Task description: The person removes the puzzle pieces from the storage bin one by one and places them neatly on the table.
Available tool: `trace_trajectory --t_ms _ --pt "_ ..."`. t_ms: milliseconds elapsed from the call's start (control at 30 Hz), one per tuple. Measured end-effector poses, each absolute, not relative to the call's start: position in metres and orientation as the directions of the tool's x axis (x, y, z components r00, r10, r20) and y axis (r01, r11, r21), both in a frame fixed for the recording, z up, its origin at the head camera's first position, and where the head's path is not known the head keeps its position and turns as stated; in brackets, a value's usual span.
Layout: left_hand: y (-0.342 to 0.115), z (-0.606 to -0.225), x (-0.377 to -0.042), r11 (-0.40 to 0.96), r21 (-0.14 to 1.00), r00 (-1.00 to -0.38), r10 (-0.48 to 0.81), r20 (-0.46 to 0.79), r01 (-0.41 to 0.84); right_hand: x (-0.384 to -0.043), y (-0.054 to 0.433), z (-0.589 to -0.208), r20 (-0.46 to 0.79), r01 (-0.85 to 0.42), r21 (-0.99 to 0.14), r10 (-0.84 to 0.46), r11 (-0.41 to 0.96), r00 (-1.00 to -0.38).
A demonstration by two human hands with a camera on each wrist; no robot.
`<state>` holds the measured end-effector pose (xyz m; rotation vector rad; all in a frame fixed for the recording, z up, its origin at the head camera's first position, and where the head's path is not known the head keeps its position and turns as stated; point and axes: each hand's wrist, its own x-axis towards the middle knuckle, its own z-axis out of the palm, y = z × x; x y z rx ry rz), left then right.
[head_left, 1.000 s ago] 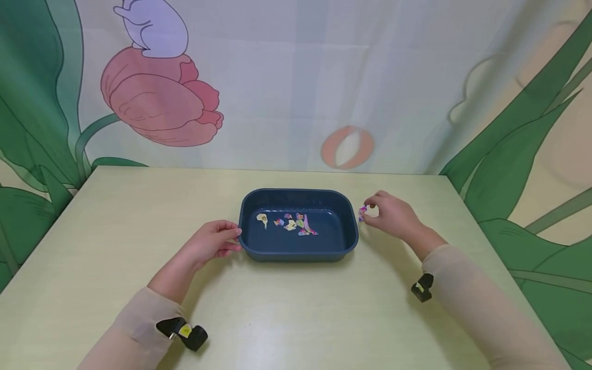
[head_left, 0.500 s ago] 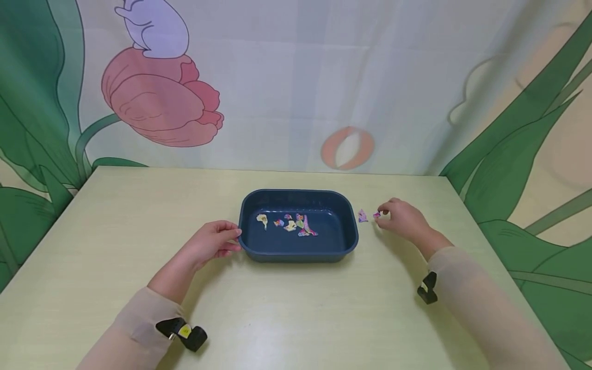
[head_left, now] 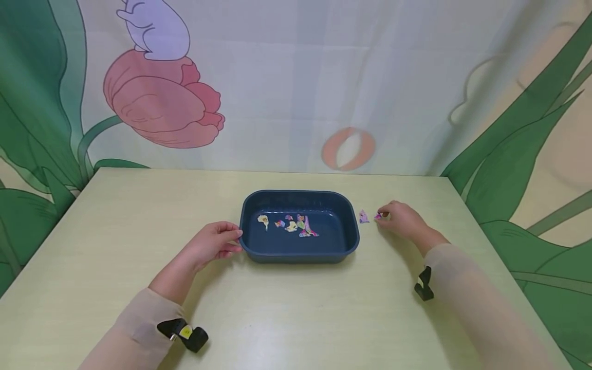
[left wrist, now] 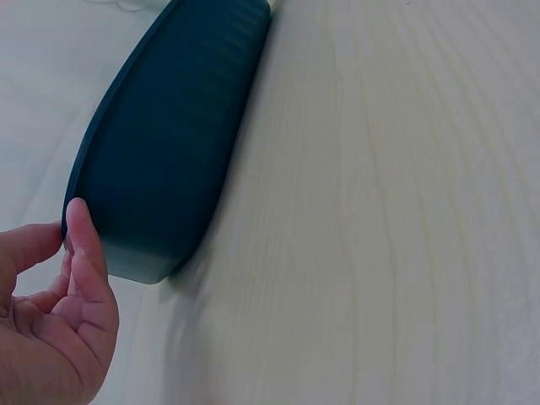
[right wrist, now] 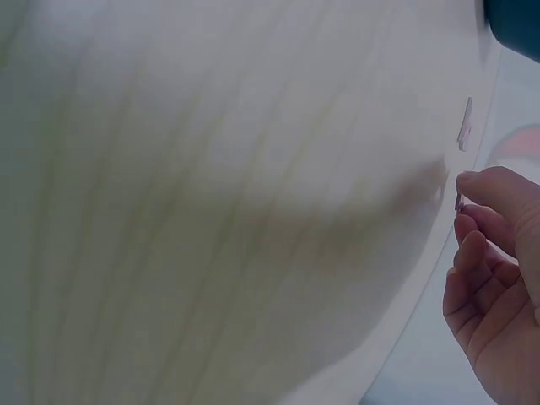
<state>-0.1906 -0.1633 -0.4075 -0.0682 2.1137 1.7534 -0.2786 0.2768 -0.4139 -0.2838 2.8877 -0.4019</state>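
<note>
My left hand (head_left: 215, 241) pinches the left rim of a dark blue rectangular basin (head_left: 300, 256) between thumb and fingers. In the left wrist view, the thumb and index finger meet at the basin's edge. To the basin's right, my right hand (head_left: 404, 221) pinches a small pink-and-purple flat cutout (head_left: 378, 216), close over the table and mostly hidden by the fingertips. Between that hand and the basin lies another pale purple cutout (head_left: 363, 217). Inside the basin are several colourful pieces, among them a cream one (head_left: 262, 221) and a long pink-purple one (head_left: 307, 227).
A pale wood-grain table (head_left: 277, 313) carries everything. Behind it hangs a printed cloth (head_left: 277, 92) with a flower and rabbit picture, and large green leaves show on both sides. A small black camera (head_left: 185, 331) sits on the left sleeve, another (head_left: 424, 283) on the right.
My right hand has moved a little right, away from the basin; the purple cutout at its fingertips earlier now lies on the table, and it pinches another. The left hand keeps its place.
</note>
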Motion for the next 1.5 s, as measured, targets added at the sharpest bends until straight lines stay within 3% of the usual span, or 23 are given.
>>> trace_trajectory --t_ms 400,600,1067,1300,1500 --pt "-0.163 -0.408 -0.191 0.217 0.933 -0.922 0.202 -0.330 -0.286 -0.283 0.276 -0.419 -0.217 -0.148 -0.294 -0.217 0.944 -0.952" --pt "-0.163 -0.405 -0.191 0.222 0.932 -0.921 0.201 -0.333 -0.288 -0.285 0.280 -0.415 -0.153 -0.124 -0.371 -0.193 0.920 -0.969" --pt "-0.162 -0.406 -0.189 0.226 0.932 -0.921 0.204 -0.331 -0.285 -0.270 0.241 -0.391 0.123 -0.282 -0.599 -0.261 0.750 -0.957" --pt "-0.162 -0.406 -0.189 0.230 0.929 -0.918 0.205 -0.339 -0.291 -0.261 0.207 -0.382 0.151 -0.354 -0.671 -0.347 0.652 -0.926" --pt "-0.161 -0.406 -0.190 0.232 0.930 -0.920 0.204 -0.335 -0.287 -0.260 0.182 -0.383 0.115 -0.392 -0.664 -0.431 0.637 -0.895"
